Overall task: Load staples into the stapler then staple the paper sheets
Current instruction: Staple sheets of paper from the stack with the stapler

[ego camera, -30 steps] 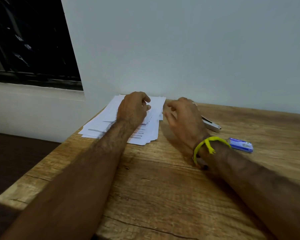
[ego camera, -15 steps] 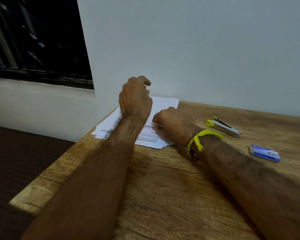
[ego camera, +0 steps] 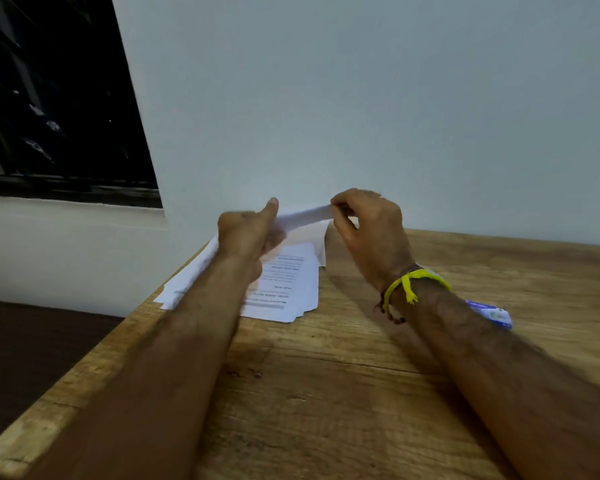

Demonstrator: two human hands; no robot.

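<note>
A loose pile of white printed paper sheets (ego camera: pixel 284 292) lies at the table's far left corner by the wall. My left hand (ego camera: pixel 246 233) and my right hand (ego camera: pixel 368 230) both pinch the far edge of the top sheets (ego camera: pixel 305 216) and hold that edge raised off the pile. A blue staple box (ego camera: pixel 492 313) lies on the table to the right, partly behind my right forearm. The stapler is hidden behind my right wrist, which wears a yellow band (ego camera: pixel 413 282).
The wooden table (ego camera: pixel 326 393) ends at a left edge with dark floor beyond. A white wall stands close behind the papers. A dark window (ego camera: pixel 49 98) fills the upper left.
Both hands rose from resting on the pile and took hold of the sheets' far edge, lifting it. My right arm now covers the stapler that was in view before.
</note>
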